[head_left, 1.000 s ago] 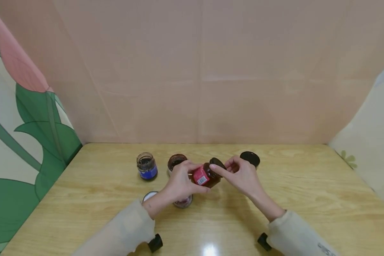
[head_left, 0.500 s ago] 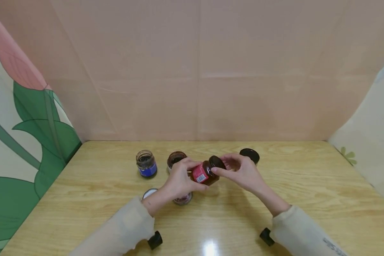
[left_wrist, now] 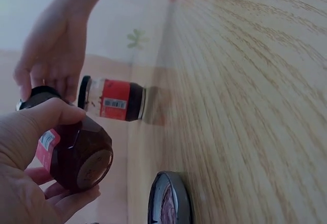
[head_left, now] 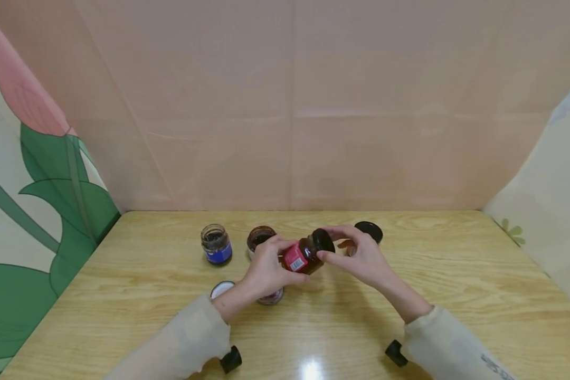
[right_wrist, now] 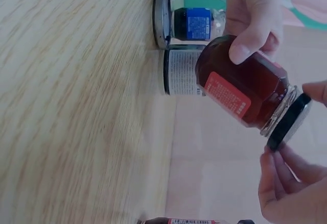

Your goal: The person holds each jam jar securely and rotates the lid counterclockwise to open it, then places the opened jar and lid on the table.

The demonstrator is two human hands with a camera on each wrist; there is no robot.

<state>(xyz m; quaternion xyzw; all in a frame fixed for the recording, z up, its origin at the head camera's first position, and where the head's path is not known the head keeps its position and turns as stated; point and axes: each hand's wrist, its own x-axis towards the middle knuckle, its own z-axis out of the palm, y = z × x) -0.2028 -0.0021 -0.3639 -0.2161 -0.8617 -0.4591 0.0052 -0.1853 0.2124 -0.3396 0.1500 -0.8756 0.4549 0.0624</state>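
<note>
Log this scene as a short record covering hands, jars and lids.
Left hand: grips the held jar, tilted, red label
Right hand: pinches that jar's black lid
Uncapped jars: blue-label jar at left; white-label jar partly behind the left hand
Capped jar: black-lidded jar, upright, partly behind the right hand
Loose lids: two, on the table near the left hand

From my remote post, I count two red-labelled jars (left_wrist: 76,152) (left_wrist: 115,100), one blue-labelled jar (head_left: 217,246) and one white-labelled jar (right_wrist: 185,72), so four jars in total, also two fitted black lids (right_wrist: 289,122) (left_wrist: 84,92), two loose lids (head_left: 222,287) (head_left: 272,298), two sleeves (head_left: 180,338) (head_left: 448,338), one left hand (head_left: 268,268), one right hand (head_left: 363,259) and one wooden table (head_left: 456,264).
</note>
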